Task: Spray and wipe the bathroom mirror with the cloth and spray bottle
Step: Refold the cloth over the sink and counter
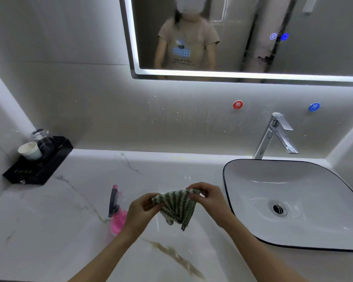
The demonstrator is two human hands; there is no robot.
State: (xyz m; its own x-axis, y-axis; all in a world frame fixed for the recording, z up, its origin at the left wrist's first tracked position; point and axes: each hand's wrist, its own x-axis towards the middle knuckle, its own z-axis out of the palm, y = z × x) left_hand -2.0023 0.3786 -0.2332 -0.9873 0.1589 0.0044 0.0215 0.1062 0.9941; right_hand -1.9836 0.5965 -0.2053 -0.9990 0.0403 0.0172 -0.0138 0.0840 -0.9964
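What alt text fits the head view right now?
Both hands, left hand and right hand, pinch a green striped cloth above the counter. A pink spray bottle stands left; the mirror hangs above.

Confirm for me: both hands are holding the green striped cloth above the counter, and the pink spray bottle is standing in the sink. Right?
Not quite. The head view shows the pink spray bottle on the marble counter, left of both hands, not in the sink. The left hand and right hand do hold the cloth.

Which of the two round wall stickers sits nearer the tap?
The blue sticker, just up and right of the tap; the red sticker lies farther left.
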